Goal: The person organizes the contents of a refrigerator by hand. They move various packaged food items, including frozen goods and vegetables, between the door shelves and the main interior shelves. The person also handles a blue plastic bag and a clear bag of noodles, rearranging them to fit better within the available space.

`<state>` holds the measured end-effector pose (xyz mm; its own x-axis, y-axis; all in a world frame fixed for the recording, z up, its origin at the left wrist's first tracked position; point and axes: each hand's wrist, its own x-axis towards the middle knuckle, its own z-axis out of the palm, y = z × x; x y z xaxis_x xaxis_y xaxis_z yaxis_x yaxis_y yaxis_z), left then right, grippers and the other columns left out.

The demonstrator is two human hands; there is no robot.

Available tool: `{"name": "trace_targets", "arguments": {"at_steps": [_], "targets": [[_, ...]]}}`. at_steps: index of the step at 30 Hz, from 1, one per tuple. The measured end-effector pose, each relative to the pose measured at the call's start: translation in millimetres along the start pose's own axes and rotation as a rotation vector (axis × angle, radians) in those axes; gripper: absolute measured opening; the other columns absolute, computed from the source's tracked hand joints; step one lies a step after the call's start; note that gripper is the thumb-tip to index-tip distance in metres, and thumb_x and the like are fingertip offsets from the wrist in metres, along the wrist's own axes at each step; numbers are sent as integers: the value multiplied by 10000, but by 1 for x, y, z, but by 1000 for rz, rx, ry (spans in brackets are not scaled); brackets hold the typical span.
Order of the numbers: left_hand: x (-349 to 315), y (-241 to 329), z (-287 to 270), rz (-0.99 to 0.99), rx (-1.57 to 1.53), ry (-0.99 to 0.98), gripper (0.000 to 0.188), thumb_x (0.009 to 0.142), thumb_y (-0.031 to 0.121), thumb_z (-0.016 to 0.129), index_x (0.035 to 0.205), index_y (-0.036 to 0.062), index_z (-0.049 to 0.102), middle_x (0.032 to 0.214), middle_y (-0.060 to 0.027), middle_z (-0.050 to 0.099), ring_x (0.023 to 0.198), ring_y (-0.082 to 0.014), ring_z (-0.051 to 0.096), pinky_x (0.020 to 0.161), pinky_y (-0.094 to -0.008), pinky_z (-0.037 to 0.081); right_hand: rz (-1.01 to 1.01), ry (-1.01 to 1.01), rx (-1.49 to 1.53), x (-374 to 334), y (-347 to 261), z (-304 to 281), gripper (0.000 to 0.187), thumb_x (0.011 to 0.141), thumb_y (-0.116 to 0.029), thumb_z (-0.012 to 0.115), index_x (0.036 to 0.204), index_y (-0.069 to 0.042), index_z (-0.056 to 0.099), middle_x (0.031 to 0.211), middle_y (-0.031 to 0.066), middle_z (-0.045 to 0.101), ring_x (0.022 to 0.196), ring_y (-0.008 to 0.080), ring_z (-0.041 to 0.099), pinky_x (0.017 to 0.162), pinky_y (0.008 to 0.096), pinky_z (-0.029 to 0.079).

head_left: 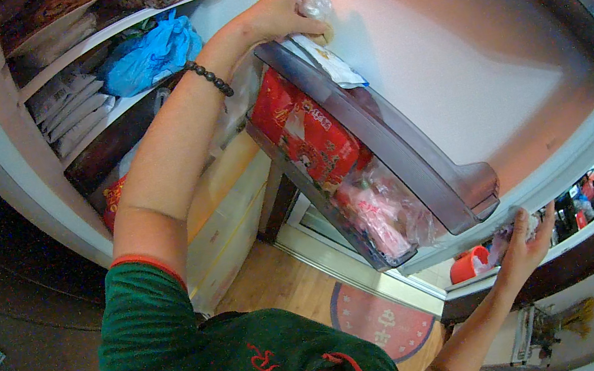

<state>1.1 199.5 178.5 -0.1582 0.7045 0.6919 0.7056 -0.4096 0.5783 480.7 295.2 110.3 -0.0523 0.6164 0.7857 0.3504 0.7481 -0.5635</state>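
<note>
My left hand [282, 11], a dark bead bracelet on its wrist, reaches to the upper end of the grey see-through door shelf [390, 129]. Its fingers curl round a small clear plastic bundle [316, 7]; what is inside I cannot make out. Just below it, a white packet [331, 64] stands in the shelf. A red printed package [307, 132] and a pink item in clear plastic [369, 212] fill the rest. At the door's outer edge, my right hand [524, 249] has crumpled clear plastic [531, 225] between thumb and fingers.
The open refrigerator's shelves on the left hold a blue plastic bag [151, 56] and grey flat packets [68, 103]. Pale yellow drawer fronts [225, 206] lie below. A half-round red mat [384, 321] is on the wooden floor. Beyond the door stands a red bucket [470, 264].
</note>
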Motion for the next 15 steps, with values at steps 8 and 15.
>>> {"name": "trace_targets", "arguments": {"at_steps": [8, 15], "targets": [[-1, 26, 1, -92, 169, 43, 444, 737, -47, 598, 1143, 87, 478, 944, -93, 642, 851, -136, 628, 586, -234, 501, -32, 21, -60, 0, 1, -1, 535, 901, -145, 602, 1351, 48, 386, 1339, 182, 451, 1168, 234, 463, 983, 334, 374], [-7, 20, -1, 6, -302, 55, 505, 699, -195, 479, 1114, 86, 415, 1160, -164, 570, 1072, -284, 606, 791, -303, 542, -56, 40, -136, -1, 8, -1, 540, 880, -80, 597, 1368, 3, 380, 1334, 161, 457, 1121, 239, 487, 946, 344, 410]]}}
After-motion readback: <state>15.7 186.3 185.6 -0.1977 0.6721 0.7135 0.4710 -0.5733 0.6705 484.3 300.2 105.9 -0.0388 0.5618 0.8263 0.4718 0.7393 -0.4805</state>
